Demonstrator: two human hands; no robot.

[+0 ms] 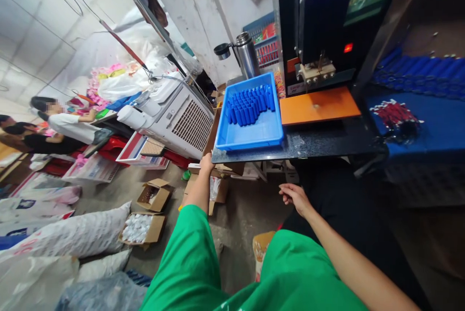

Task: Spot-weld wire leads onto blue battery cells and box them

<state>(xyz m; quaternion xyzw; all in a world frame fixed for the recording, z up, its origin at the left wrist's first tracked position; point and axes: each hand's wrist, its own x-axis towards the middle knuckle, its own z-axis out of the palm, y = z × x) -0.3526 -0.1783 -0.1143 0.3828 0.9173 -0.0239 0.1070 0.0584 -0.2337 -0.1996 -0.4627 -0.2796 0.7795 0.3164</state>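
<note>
At the front left corner of the black worktable (308,148), my left hand (207,162) is closed around the table edge, its fingertips partly hidden. My right hand (295,198) hangs in the air just below the front edge, fingers loosely curled together, with nothing visible in them. On the table stands a blue plastic tray (250,142), apart from both hands. Many blue cylindrical battery cells (249,107) stand upright in its back part, packed in rows. Right of the tray lies an orange board (319,106), under the head of a dark machine (323,25).
Behind the tray stand a steel thermos (247,54) and a blue crate (267,42). Blue battery packs (428,73) and red-and-black wires (395,117) lie at right. An air cooler (178,117), open cardboard boxes (154,194) and sacks (83,231) occupy the left. People (72,124) sit farther off.
</note>
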